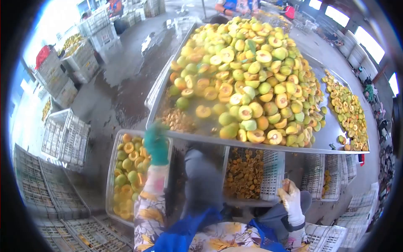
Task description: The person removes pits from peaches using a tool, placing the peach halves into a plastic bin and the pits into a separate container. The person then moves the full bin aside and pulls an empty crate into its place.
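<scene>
My left hand [156, 145], in a green glove, is smeared by motion above the white crate [110, 185] at the table's near-left corner. Under it, the crate holds yellow-green peach halves [126, 168]. My right hand [290, 201], in a white glove, is closed around a small brown object [286, 184] over my lap; I cannot tell its kind. In front of me, a metal-topped table [260, 147] bears a tall heap of halved peaches [252, 84], many with cut faces showing. Peach stones [178, 119] lie at its left near corner.
Beneath the table, a crate [273, 174] holds brownish scraps, and more crates [312, 176] stand to its right. Another fruit pile [344, 109] lies on the table's right side. White crates [65, 136] stand on the wet floor at left. People [237, 6] are at the far end.
</scene>
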### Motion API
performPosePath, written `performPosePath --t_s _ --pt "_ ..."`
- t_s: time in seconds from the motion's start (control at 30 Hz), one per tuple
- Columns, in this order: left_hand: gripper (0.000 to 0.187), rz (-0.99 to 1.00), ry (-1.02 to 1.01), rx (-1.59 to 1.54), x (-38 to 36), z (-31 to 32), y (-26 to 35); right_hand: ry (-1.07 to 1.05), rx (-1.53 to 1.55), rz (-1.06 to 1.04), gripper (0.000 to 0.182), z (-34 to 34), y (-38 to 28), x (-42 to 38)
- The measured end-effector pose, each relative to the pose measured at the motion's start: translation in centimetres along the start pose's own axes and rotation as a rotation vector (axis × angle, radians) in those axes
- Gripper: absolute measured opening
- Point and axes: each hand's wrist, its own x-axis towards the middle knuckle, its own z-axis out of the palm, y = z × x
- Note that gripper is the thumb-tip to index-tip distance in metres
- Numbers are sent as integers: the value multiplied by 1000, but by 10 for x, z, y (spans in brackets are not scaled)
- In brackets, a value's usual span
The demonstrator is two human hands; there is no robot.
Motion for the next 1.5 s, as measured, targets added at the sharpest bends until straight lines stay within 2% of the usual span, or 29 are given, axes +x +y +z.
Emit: performPosePath --t_s 0.03,0.07,0.1,0.13,0.17,0.23,0.3,0.33,0.37,0.4,0.47,0.53,0.57,0.67,0.73,0.77,0.8,0.83,0.9,0.93,1.0,1.03,1.13,1.17,1.2,1.27,1.37,1.5 --pt "34 349 -75 504 18 32 -2 19 -98 -109 26 5 9 6" --pt "37 219 -350 948 38 70 16 53 -196 -218 27 8 8 10" --pt "48 224 -413 991 45 101 13 -3 -176 -183 27 11 1 9" --pt "67 236 -357 1081 50 128 -11 -60 -156 -154 28 17 -12 8" --pt "73 34 -515 1144 56 145 -7 -76 -78 -151 28 27 -4 10" --pt "67 -252 -744 1124 61 166 -33 -128 7 -146 32 40 -1 7" --pt "62 -34 -696 1023 50 166 -27 -167 51 -175 36 46 10 2" --pt "59 66 -681 971 44 167 -22 -209 182 -95 36 46 12 1" --pt "48 139 -601 895 39 163 14 -252 314 -17 35 45 11 1" --pt "45 -200 -593 505 33 159 42 -297 447 58 35 45 8 2" --pt "40 -836 -497 -312 14 151 89 -285 690 33 31 50 -11 9" --pt "37 -835 -496 -558 -32 148 128 -269 819 16 32 62 -33 17" --pt "36 -840 -493 -683 -54 152 139 -166 794 -93 32 81 -33 29" --pt "37 -676 -543 -702 -116 153 142 138 607 -427 31 89 -58 28" --pt "24 -760 -591 -553 -126 138 158 91 563 -452 31 76 -53 15" --pt "22 -887 -543 -652 -133 136 167 92 468 -540 32 72 -47 14" --pt "23 -1005 -489 -755 -142 135 172 94 370 -634 33 67 -41 13" --pt "26 -1054 -455 -721 -157 130 161 50 321 -636 32 60 -42 6" --pt "29 -1288 -433 -905 -155 132 195 34 224 -715 30 52 -34 4" --pt "29 -1244 -488 -896 -163 126 191 92 131 -741 27 45 -34 -2" --pt "30 -1135 -596 -886 -169 118 180 223 124 -629 25 40 -18 -11" --pt "33 -1105 -545 -892 -175 121 181 155 136 -509 27 34 -8 -20" --pt "38 -1082 -398 -910 -188 129 172 -75 84 -502 26 33 4 -53" --pt "39 -1071 -395 -914 -190 131 177 -38 103 -572 24 38 2 -63" --pt "40 -1058 -394 -919 -192 133 184 -41 27 -549 23 38 -2 -70" --pt "41 -1023 -391 -908 -195 136 191 37 109 -584 23 51 2 -72" --pt "39 -960 -356 -862 -201 139 189 -89 50 -485 22 53 -2 -72" --pt "34 -890 -309 -792 -201 141 192 -81 153 -503 25 70 9 -66"
